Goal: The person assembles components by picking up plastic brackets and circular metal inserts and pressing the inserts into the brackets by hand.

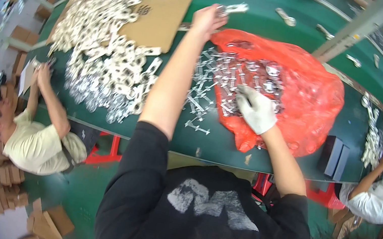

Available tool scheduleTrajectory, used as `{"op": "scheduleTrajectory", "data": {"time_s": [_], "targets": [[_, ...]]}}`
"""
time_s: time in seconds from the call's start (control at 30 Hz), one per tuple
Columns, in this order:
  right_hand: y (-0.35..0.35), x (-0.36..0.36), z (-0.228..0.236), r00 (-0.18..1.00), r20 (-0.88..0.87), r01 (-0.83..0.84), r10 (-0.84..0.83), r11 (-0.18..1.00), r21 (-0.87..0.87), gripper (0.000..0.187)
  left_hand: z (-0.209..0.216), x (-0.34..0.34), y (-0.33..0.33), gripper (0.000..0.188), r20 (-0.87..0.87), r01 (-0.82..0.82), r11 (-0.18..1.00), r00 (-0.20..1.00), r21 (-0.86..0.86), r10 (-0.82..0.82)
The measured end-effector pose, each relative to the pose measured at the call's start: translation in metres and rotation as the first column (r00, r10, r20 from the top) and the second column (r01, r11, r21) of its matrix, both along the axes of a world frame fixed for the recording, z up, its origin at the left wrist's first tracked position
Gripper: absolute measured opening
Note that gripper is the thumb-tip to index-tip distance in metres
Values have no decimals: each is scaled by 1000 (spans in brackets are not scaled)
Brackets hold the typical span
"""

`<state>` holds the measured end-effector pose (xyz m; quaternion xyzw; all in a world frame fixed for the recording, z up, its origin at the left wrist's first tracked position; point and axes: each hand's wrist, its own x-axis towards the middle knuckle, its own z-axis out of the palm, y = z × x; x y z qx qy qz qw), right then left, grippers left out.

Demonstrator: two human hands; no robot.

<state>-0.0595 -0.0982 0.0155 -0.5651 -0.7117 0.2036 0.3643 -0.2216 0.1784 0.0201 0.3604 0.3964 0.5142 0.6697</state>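
My bare left hand (210, 19) reaches far out across the green table and grips a cream plastic piece (235, 8) with a shiny metal end. My right hand (257, 111), in a white glove, is at the small T-shaped metal parts (232, 78) on the opened red plastic bag (317, 90). Its fingers are drawn together at the parts; what they hold, if anything, is hidden. Round metal pieces (273, 70) lie among the parts beyond that hand. More small metal parts (197, 105) are spread on the table left of the bag.
A big heap of cream pieces (110, 28) covers cardboard (159, 24) at the left, with clear discs (103, 99) before it. Loose cream pieces (285, 17) rest on the green surface behind a metal post (350, 32). Dark boxes (331, 155) stand right. Persons work at both sides.
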Motion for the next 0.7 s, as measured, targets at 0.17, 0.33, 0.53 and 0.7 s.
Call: {"op": "scheduleTrajectory", "data": {"time_s": [0.17, 0.33, 0.53, 0.7], "targets": [[-6, 8, -1, 999, 28, 45, -42, 991, -123, 29, -1, 28, -37, 52, -207, 128, 968, 975, 215, -83], [-3, 14, -17, 999, -40, 15, -21, 989, -145, 28, 18, -71, -121, 30, -934, 370, 858, 126, 356, 333], [2, 9, -10, 1000, -13, -14, 13, 998, -69, 22, -2, -180, -197, 38, -888, 182, 938, -312, 294, 339], [3, 6, -9, 997, -79, -9, 0, 993, -115, 23, -11, -184, -198, 18, -861, 220, 860, -127, 460, 493]]}}
